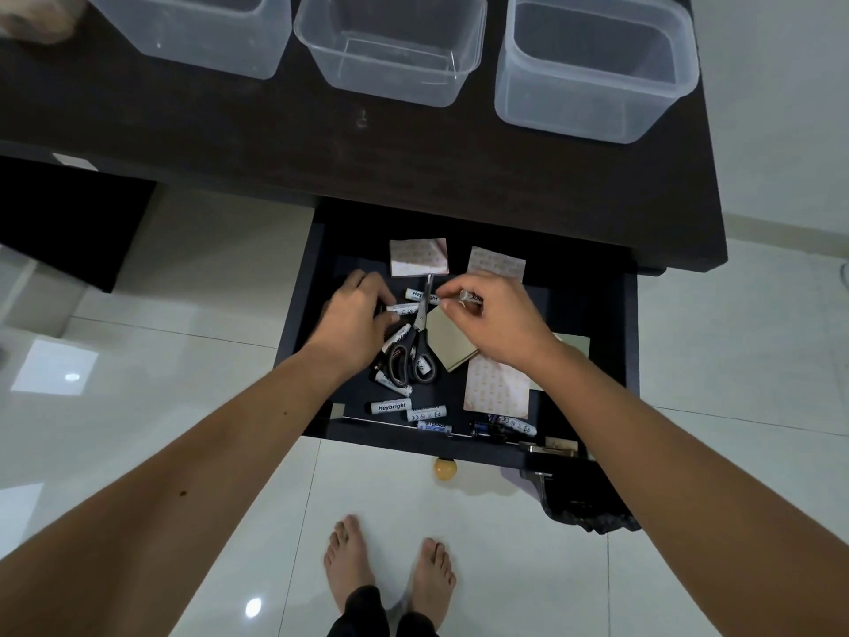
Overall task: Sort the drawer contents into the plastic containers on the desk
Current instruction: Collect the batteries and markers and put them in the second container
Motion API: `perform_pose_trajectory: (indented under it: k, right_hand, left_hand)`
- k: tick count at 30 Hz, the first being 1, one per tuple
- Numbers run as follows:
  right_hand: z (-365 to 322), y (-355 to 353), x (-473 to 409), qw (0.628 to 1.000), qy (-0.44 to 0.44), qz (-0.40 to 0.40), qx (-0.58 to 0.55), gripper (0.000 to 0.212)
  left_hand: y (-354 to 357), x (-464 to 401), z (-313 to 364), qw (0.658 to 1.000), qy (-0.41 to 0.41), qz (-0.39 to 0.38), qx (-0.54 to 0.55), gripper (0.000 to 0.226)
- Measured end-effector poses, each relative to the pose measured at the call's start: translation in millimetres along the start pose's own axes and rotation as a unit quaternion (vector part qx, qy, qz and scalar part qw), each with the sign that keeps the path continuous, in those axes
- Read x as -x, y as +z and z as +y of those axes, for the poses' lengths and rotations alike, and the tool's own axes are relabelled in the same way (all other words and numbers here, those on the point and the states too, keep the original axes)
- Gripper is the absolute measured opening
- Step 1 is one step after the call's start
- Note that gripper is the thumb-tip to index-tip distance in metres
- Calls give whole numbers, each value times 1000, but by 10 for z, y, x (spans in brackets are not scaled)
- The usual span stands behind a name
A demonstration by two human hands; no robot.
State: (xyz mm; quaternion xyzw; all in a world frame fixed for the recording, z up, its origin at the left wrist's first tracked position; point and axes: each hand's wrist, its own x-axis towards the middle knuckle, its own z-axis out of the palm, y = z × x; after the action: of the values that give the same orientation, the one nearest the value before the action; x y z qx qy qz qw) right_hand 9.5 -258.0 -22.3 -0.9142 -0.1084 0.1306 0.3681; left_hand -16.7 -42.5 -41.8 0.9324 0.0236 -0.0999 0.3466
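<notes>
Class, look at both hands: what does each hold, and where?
The right hand pinches a battery at one end. The left hand grips batteries; exactly where is hidden.

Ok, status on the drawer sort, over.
Left hand gripping white batteries in the open dark drawer. Right hand pinching one small battery. Three clear plastic containers empty. Black-handled scissors lying across remaining batteries.

Tabletop [183, 131]: dark brown, nearly black.
Containers [390, 48]: clear, colourless plastic with a faint frosted tint.
Drawer [592, 314]: black inside and out, with a pale yellow-tan knob [444, 468].
Batteries [389, 406]: white bodies, black ends, black "Heybright" lettering.
Scissors [416, 342]: silver blades, black handles lined grey.
Paper packets [498, 383]: white with a small repeating pinkish-tan print.
Pad [452, 340]: plain beige.
Floor [138, 360]: glossy white tiles.
</notes>
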Motion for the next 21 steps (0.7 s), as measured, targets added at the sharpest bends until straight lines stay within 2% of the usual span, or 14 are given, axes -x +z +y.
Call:
perform_pose_trajectory:
  k: [4,11,13,17,21]
  right_hand:
    - [10,70,-114,999,13,29,25,14]
    - [-55,100,-216,998,43,12,53,21]
    - [-93,90,-246,996,54,-1,65,19]
    - [-175,28,-302,991,93,-41,83,17]
    - [-173,-43,-300,990,88,-65,88,16]
  left_hand:
    - [-25,14,9,1000,-10,-4,8,11]
    - [-56,30,-16,1000,-1,1,14,12]
    - [-70,34,-13,1000,-10,-1,25,17]
    - [-69,42,-3,999,30,-12,18,36]
    - [-53,35,-26,999,34,3,11,18]
